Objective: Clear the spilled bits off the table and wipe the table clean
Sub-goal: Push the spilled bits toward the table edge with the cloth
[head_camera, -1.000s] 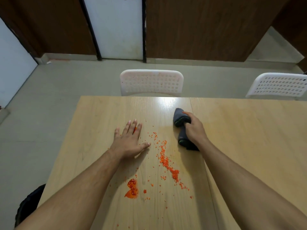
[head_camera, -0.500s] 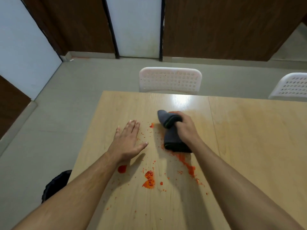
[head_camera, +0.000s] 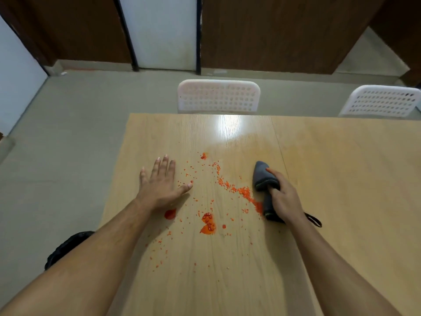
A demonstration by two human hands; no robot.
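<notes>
Small orange-red bits (head_camera: 230, 187) lie scattered over the middle of the light wooden table (head_camera: 330, 169), thickest in a line running toward the cloth. Wet red blobs (head_camera: 208, 223) sit nearer me, and another red blob (head_camera: 170, 213) lies by my left wrist. My left hand (head_camera: 163, 185) rests flat on the table, fingers straight, left of the spill. My right hand (head_camera: 283, 197) grips a folded dark grey cloth (head_camera: 262, 176) pressed on the table at the right end of the line of bits. A black loop (head_camera: 315, 221) of the cloth trails behind my wrist.
Two white perforated chairs stand at the far edge, one (head_camera: 218, 96) straight ahead and one (head_camera: 382, 100) at the right. A black object (head_camera: 66, 246) sits on the floor beside the table's left edge. The table's left edge is close to my left hand.
My right hand has drawn the cloth to the right, away from the left hand, leaving a line of bits beside it. The left hand stays flat in place. The view shifted.
</notes>
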